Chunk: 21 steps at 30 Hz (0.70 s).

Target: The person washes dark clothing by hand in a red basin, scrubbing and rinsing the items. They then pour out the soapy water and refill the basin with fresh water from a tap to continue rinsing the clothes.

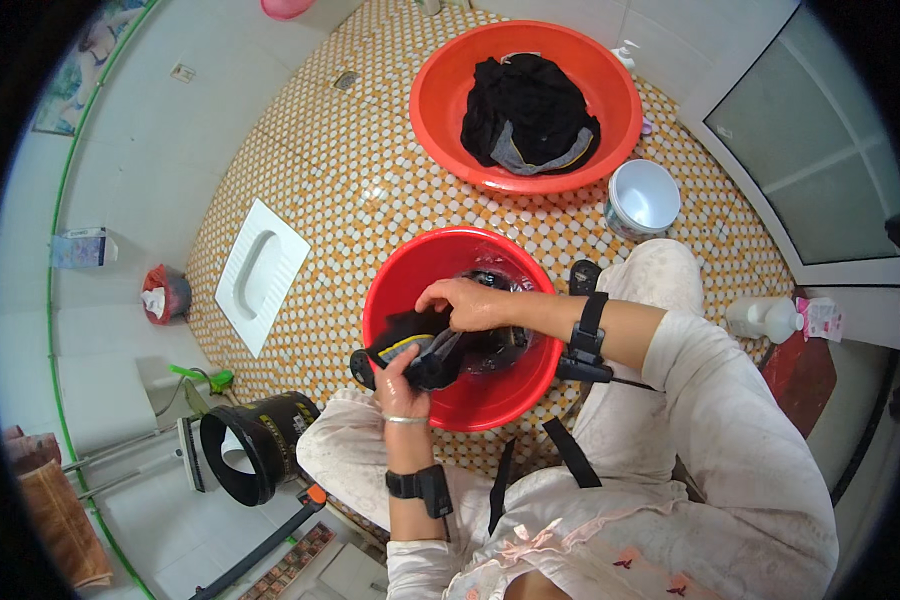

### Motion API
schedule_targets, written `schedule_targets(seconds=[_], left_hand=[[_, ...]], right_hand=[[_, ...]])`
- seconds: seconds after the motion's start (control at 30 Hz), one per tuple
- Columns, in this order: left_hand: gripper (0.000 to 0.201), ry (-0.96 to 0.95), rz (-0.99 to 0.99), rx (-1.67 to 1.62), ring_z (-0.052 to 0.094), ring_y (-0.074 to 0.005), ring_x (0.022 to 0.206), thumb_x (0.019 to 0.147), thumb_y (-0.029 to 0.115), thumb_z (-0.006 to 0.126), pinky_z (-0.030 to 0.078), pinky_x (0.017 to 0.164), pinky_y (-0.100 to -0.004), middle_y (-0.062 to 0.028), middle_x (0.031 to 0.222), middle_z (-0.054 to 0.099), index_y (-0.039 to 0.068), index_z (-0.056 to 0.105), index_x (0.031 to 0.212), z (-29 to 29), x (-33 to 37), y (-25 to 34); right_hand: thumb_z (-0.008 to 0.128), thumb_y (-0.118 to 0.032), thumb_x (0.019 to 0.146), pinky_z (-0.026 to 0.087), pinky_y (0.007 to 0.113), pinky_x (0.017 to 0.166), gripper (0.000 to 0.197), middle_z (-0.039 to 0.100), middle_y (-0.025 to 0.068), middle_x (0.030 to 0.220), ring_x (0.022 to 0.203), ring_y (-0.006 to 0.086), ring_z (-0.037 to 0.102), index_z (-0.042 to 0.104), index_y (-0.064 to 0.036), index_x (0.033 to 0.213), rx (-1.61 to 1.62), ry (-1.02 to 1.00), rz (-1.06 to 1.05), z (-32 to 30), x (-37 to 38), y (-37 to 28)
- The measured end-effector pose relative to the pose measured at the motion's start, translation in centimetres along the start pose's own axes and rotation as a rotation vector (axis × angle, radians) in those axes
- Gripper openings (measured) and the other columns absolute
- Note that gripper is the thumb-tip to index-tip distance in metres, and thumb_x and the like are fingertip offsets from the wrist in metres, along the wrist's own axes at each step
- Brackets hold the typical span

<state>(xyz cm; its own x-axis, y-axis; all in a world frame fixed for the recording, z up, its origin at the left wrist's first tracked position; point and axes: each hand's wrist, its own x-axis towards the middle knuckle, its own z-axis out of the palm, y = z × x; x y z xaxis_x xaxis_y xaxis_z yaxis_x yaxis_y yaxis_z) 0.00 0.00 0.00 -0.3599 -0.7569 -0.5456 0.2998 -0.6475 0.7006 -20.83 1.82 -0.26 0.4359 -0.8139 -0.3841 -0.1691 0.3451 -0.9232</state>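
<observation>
A wet black garment with a grey band and yellow trim [435, 368] is bunched over the left side of a red basin [478, 411] between my knees. My left hand [400, 386] grips its grey band at the basin's near left rim. My right hand [463, 303] reaches over the basin with its fingers curled onto the upper part of the same cloth. More dark wet cloth [498, 350] lies in the water on the right, partly under my right forearm. A dark strap with a small box sits on each of my wrists.
Ahead stands a larger orange basin [430, 110] holding black clothing [530, 110], with a white bucket [645, 198] beside it. A squat toilet [262, 275] is set in the tiled floor at left. A black bucket [260, 447] stands near my left knee; white bottles [765, 318] are at right.
</observation>
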Motion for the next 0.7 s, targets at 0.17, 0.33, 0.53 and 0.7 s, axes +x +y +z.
schedule_targets(seconds=[0.17,0.33,0.53,0.7], left_hand=[[0.034,-0.085,0.161,0.124,0.062,-0.0307,0.087,0.074,0.002,0.056,0.05,0.084,-0.0419,-0.0163,0.098,0.062,-0.004,0.054,0.107,6.5,-8.1,8.7],[0.044,-0.024,1.338,0.984,0.054,-0.0272,0.104,0.078,0.019,0.065,0.045,0.091,-0.0437,-0.0161,0.117,0.053,0.005,0.049,0.116,8.2,-14.2,14.5],[0.044,-0.035,1.186,0.679,0.056,-0.0246,0.096,0.074,0.014,0.066,0.046,0.085,-0.0401,-0.0143,0.109,0.055,0.002,0.05,0.112,11.4,-20.8,19.3],[0.044,0.035,0.88,0.457,0.057,-0.0224,0.089,0.07,0.011,0.067,0.047,0.081,-0.037,-0.0127,0.103,0.057,0.0,0.05,0.109,14.1,-22.5,21.2]], right_hand=[[0.08,-0.005,0.048,0.024,0.033,0.107,0.113,0.024,0.0201,0.142,0.133,0.027,0.024,0.015,-0.0006,0.14,-0.214,0.056,-0.329,1.3,-2.4,-1.5],[0.087,-0.016,0.042,0.02,0.037,0.109,0.124,0.023,0.0202,0.142,0.134,0.0305,0.02,0.013,-0.001,0.141,-0.129,0.034,-0.541,1.1,-2.1,-2.0],[0.083,-0.025,0.052,0.029,0.046,0.098,0.096,0.041,0.0097,0.133,0.128,0.0292,0.029,0.034,-0.0209,0.134,-0.463,0.205,-0.299,4.2,-0.3,1.8],[0.075,-0.027,0.058,0.048,0.038,0.069,0.042,0.066,0.011,0.084,0.08,0.0271,0.064,0.065,-0.0109,0.095,-0.351,-0.071,-0.083,5.7,0.7,6.5]])
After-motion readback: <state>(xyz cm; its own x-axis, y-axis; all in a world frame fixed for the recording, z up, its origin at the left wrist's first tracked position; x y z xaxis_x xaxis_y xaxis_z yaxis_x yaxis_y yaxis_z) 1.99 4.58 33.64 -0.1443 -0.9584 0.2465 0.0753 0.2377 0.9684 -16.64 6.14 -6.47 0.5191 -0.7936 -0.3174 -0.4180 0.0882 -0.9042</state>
